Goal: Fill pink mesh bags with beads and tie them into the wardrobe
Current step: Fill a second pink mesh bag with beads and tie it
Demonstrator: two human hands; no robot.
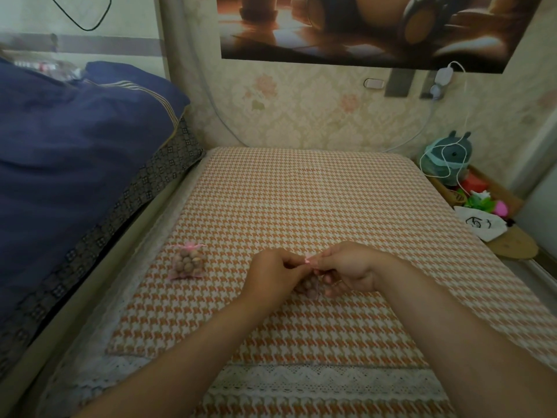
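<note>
L hand (272,271) & R hand (346,270), fingers curled, pinch ribbon (308,260) of 2nd bead bag (309,286); 1st bag (187,262), filled, lies left on bed (301,191); wardrobe tying still to do.

A low bed (316,182) is covered with an orange and white patterned cloth (331,327). A strip of white lace (301,378) is seen along the near side of the cloth. One small pink mesh bag filled with round brown beads (187,263) is laid on the cloth, near the left edge. Its top is pulled shut. A second small bag of beads (309,286) is seen near the middle, mostly hidden, so it cannot be told whether it is rested on the cloth.
</note>
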